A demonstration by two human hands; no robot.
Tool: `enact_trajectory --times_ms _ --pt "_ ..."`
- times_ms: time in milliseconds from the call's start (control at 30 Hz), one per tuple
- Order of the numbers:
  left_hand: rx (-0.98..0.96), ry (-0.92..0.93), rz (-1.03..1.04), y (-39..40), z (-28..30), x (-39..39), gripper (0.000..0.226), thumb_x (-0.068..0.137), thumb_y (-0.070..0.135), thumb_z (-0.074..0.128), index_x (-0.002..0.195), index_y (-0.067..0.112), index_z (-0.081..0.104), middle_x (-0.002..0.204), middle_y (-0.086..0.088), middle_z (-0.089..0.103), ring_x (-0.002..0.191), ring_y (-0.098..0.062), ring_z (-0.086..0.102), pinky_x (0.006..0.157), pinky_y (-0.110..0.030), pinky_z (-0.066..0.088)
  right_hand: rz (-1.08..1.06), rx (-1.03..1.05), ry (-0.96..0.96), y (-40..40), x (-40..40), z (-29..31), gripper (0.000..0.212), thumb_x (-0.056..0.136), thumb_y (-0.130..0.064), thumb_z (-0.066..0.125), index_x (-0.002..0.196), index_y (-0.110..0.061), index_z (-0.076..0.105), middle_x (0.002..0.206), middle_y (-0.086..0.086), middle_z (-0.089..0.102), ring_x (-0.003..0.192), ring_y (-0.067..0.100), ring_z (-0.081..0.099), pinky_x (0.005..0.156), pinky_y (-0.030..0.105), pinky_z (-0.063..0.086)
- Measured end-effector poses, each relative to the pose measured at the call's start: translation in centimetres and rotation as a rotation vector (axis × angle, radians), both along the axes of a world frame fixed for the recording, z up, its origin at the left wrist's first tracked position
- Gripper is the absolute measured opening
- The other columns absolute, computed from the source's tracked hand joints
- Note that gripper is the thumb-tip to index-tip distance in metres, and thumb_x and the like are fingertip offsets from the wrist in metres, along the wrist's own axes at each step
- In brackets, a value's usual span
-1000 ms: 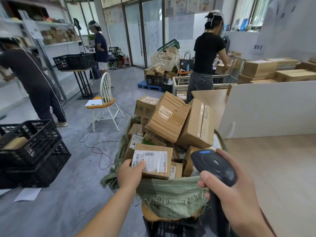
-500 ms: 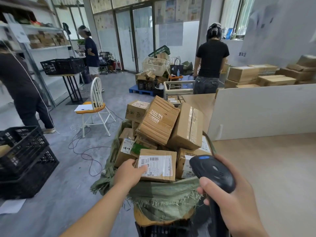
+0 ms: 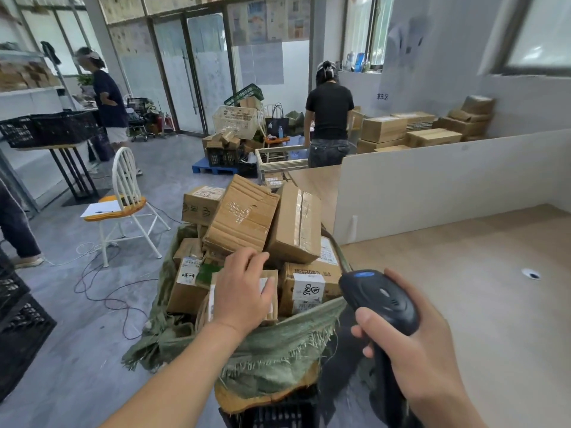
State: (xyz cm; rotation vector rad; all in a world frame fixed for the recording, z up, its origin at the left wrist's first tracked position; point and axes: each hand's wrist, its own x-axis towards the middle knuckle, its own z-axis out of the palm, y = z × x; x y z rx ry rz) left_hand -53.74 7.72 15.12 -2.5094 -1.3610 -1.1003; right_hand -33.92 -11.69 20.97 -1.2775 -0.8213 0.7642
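The labelled parcel (image 3: 273, 305) lies at the 6 o'clock rim of the sack (image 3: 278, 350), so it is the easiest 1 to lift out. The left hand (image 3: 244, 291) covers it, fingers loosely bent past its far edge; I cannot tell whether they grip it. At the parcel's 3 o'clock the right hand (image 3: 414, 359) is wrapped round the scanner (image 3: 380, 298), its head aimed forward, probably ready for the label.
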Motion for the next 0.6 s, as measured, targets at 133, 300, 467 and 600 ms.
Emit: enact_trajectory --times_ms 133,300,467,600 --pt "-0.010 0.121 -0.098 -1.7 1.7 5.3 0.050 0.085 0.043 0.048 0.116 0.009 0.069 0.112 -0.005 0.063 0.104 -0.026 0.061 0.079 -0.040 0.056 -0.083 0.016 0.015 -2.7 2.7 0.2 0.069 0.071 -0.001 0.088 0.125 -0.037 0.064 0.105 0.007 0.077 0.081 0.036 0.076 0.052 0.034 0.057" --pt "-0.036 0.279 -0.161 -4.6 2.8 11.7 0.056 0.084 0.049 0.045 0.119 0.012 0.067 0.119 -0.006 0.064 0.113 -0.027 0.060 0.086 -0.043 0.058 -0.161 0.027 0.021 -8.0 6.7 1.3 0.075 0.064 -0.014 0.095 0.127 -0.039 0.062 0.101 0.007 0.077 0.076 0.029 0.074 0.055 0.035 0.057" --pt "-0.054 0.352 -0.253 -10.7 3.9 19.9 0.061 0.093 0.051 0.051 0.141 0.015 0.053 0.147 -0.005 0.050 0.142 -0.030 0.040 0.114 -0.045 0.039 -0.260 0.047 -0.011 -14.8 11.8 2.8 0.073 0.063 -0.016 0.093 0.125 -0.038 0.062 0.104 0.001 0.077 0.084 0.029 0.076 0.058 0.035 0.058" --pt "-0.030 0.374 -0.336 -16.4 4.8 27.2 0.063 0.097 0.051 0.051 0.149 0.015 0.044 0.157 -0.006 0.040 0.150 -0.031 0.029 0.122 -0.043 0.025 -0.340 0.059 -0.020 -21.1 16.6 3.8 0.070 0.062 -0.019 0.089 0.124 -0.039 0.063 0.100 0.003 0.077 0.078 0.030 0.075 0.053 0.029 0.057"
